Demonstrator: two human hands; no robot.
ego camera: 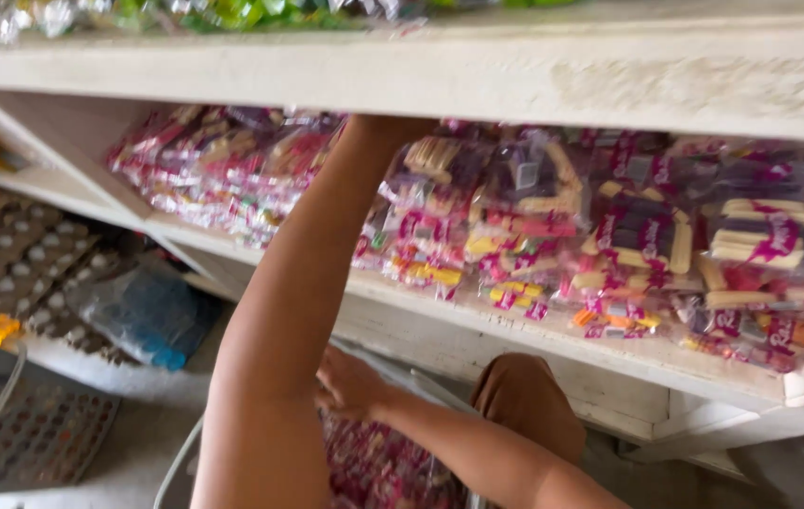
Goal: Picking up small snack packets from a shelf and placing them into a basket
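We are at the stocking step: one arm goes up into the white wooden shelf (477, 80) while the other stays low. Our left arm rises from the bottom of the view, and our left hand (385, 125) disappears at the wrist behind the shelf's upper board, right at the stacked snack packets (534, 226) in pink and purple wrappers that fill that level. Of its grip we cannot tell anything: the fingers are hidden, so whether they hold a packet or only touch the pile is not visible.

Our right hand (350, 382) sits low, partly behind the left arm, its fingers loosely curled on a bundle of pink-patterned packets (383, 467) below the shelf, near our knee. It looks like a light hold or a rest on the bundle; the blur keeps us from saying firmly that it is closed.

As we judge it, the next move calls for a careful placement among the leaning packets, without toppling the front row off the ledge.

To the left lie grey trays (16, 254) and a blue plastic bag (143, 311).
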